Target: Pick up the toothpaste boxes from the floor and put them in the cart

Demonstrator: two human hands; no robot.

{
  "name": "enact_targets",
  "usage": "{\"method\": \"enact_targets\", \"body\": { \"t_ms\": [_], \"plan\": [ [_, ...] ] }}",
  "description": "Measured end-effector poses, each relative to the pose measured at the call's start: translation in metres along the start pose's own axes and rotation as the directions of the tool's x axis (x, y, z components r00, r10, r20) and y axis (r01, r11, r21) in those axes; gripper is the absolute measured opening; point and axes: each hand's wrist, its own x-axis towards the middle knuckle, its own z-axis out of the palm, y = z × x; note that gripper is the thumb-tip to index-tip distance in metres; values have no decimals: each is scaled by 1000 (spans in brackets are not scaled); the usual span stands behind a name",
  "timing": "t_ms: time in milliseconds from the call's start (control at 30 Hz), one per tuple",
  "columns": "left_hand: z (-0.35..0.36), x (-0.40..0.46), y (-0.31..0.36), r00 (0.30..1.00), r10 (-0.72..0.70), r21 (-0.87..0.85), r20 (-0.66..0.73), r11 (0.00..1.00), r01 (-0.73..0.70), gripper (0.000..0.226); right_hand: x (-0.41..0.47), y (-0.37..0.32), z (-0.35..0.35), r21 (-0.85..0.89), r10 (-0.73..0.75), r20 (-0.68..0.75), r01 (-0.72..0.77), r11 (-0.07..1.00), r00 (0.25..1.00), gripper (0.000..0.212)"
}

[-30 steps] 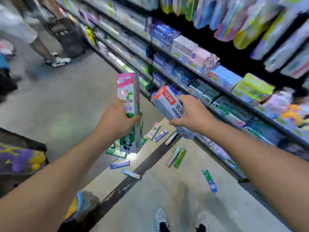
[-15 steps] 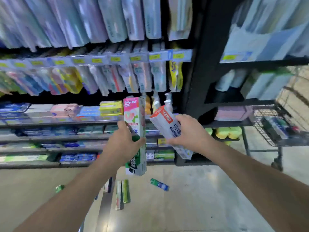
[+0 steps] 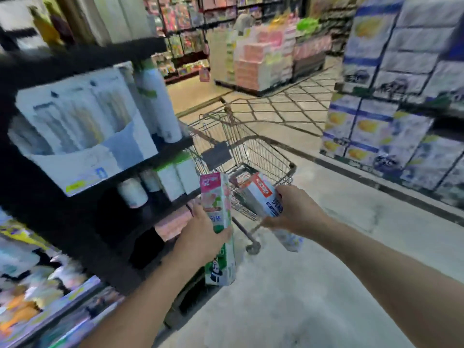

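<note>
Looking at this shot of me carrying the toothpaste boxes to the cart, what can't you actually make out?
Head view only:
- Cart contents: mostly hidden behind the two boxes.
- White and red box: middle hidden by the right hand.
- Pink and green box: middle wrapped by the left hand.
- Shelf goods at left: motion-blurred, labels unreadable.
- Boxes still on the floor: out of frame.

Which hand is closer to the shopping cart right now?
Right. The right hand, holding a white and red box, overlaps the cart basket's near edge. The left hand, holding a pink and green box, sits lower and to the left.
</note>
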Motion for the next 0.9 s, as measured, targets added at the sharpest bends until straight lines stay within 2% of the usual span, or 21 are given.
{"method": "enact_targets", "body": {
  "t_ms": [133, 233, 433, 767, 900],
  "plan": [
    [36, 50, 50, 991, 64, 73, 120, 995, -73, 77, 13, 58, -25, 3, 142, -33, -142, 990, 989, 47],
    [59, 87, 75, 983, 95, 84, 159, 990, -110, 75, 37, 94, -34, -29, 214, -44, -215, 976, 976, 48],
    [93, 185, 98, 969, 125, 70, 215, 987, -143, 74, 127, 138, -41, -64, 234, -46, -236, 970, 971, 50],
    [108, 377, 122, 960, 48, 11, 277, 999, -53, 66, 318, 177, -39, -34, 284, 4, -283, 958, 959, 50],
    [117, 439, 129, 959, -7, -9, 284, 1000, 10, 74, 383, 201, -36, -48, 327, 40, -325, 944, 944, 54]
  ]
}}
